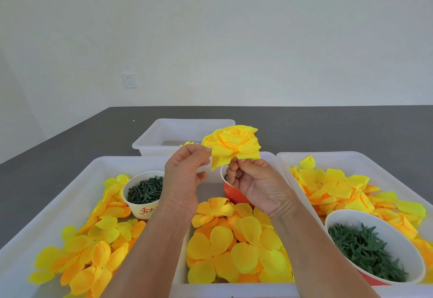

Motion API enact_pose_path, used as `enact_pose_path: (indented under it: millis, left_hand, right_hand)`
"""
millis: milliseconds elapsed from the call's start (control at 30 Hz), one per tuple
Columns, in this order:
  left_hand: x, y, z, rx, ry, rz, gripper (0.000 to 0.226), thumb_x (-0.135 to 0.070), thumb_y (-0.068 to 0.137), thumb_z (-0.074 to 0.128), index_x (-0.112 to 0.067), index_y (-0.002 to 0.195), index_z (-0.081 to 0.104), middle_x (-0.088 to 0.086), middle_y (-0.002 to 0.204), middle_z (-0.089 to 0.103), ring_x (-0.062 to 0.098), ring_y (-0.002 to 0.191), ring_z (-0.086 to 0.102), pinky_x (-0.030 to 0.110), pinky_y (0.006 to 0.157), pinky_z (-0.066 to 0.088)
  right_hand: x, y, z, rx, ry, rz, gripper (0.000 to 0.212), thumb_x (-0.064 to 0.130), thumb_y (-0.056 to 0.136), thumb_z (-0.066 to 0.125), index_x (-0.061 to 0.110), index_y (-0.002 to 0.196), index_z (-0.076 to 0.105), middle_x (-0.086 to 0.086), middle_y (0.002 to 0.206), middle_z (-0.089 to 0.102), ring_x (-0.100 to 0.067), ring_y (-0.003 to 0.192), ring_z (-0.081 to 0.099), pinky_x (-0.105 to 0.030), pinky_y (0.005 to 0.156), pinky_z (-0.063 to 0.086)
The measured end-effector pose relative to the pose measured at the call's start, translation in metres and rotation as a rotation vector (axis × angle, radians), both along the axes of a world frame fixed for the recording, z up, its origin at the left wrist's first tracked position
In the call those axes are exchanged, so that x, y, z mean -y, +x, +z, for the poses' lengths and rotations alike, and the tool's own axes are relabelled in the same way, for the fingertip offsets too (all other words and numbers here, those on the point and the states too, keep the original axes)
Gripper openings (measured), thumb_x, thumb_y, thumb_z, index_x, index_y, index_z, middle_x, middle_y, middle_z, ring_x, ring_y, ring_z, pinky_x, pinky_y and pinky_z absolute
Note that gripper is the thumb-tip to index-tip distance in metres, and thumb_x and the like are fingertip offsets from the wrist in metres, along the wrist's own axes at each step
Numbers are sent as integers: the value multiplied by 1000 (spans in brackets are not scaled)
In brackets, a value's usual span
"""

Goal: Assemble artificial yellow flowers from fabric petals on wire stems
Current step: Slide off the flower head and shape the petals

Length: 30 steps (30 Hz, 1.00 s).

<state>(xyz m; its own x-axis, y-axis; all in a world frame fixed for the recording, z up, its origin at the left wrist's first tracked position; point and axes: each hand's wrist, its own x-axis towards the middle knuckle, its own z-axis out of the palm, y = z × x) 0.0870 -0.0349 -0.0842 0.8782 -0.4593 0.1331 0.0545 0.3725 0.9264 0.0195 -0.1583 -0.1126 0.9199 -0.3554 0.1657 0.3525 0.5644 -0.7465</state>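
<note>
The left hand point(185, 175) pinched the edge of an outer petal of the yellow flower point(232, 146) between thumb and fingertips, its other fingers curled. The right hand point(254, 185) gripped the flower from beneath, fingers curled together under the bloom; the stem was hidden by the fingers. The flower was held in the air above the middle tray point(269, 157), its layered petals facing the camera. Just below the right hand stood a red paper cup point(230, 192), largely covered by it. Loose yellow petals point(236, 246) filled the near part of the middle tray. The left tray point(46, 204) held more petal pieces and a white paper cup of dark green pegs point(145, 190). The right tray point(365, 159) held cut petal pieces and a bowl of green calyx parts point(365, 253). A farther white bin point(168, 131) stood behind the flower on the grey surface.
</note>
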Motion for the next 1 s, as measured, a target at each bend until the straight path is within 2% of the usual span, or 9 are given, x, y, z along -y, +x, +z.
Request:
enact_pose_path:
  millis: [67,167,267,400,467,567,733,867,1000]
  left_hand:
    - [0,0,1,8,-9,19,20,-9,83,61,-18,65,66,-5,67,64,10,72,56,27,63,39]
    - [2,0,0,15,34,-25,12,-14,84,59,-12,76,68,-3,73,66,12,79,58,28,67,42]
    - [3,2,-1,-14,47,-71,13,-11,85,57,-5,90,67,7,86,62,17,84,56,30,71,44]
    - [2,0,0,-55,49,-120,10,-6,85,55,-8,82,64,5,80,59,15,78,55,32,74,43]
    - [1,0,0,-65,45,-146,12,-6,84,54,-9,78,63,5,78,58,14,75,53,30,71,43]
    - [1,0,1,-62,39,-187,11,-8,86,51,-10,79,61,11,84,53,16,77,50,28,69,42]
    - [-1,1,1,4,3,-197,19,-8,88,50,-13,74,61,-3,68,58,7,65,54,25,68,43]
    - [0,0,0,20,-9,-262,14,-7,86,53,-10,81,66,-3,74,68,6,70,62,25,71,49]
    - [1,1,-1,23,-40,-236,10,-7,84,55,-9,83,65,-3,74,67,6,71,62,23,70,51]
  right_hand:
    - [1,0,0,-1,-6,-21,10,8,75,56,6,73,65,-6,65,60,-13,59,58,-22,58,53]
    - [1,0,-1,-9,-19,-17,9,8,75,56,5,78,64,-5,66,62,-12,59,59,-22,58,53]
    - [0,1,-1,-16,-41,-16,12,7,75,57,7,77,69,-5,67,63,-11,60,60,-22,58,53]
    - [-1,0,0,-14,-52,-23,13,8,75,58,8,77,70,-5,70,64,-11,60,60,-22,58,52]
    - [-2,1,0,-9,-49,-23,12,7,75,58,7,80,69,-5,71,64,-10,61,60,-22,59,53]
    - [-1,0,0,9,-30,4,15,6,76,57,8,76,72,-5,71,65,-11,62,60,-22,59,53]
    - [-1,-2,1,17,-49,58,20,4,77,54,10,71,72,-5,68,64,-13,62,60,-23,59,53]
    - [0,0,0,36,-23,12,18,4,75,55,8,75,73,-6,73,66,-11,60,61,-22,58,53]
    - [1,-1,0,52,-13,48,20,5,77,53,8,73,73,-6,68,64,-13,59,60,-23,58,53]
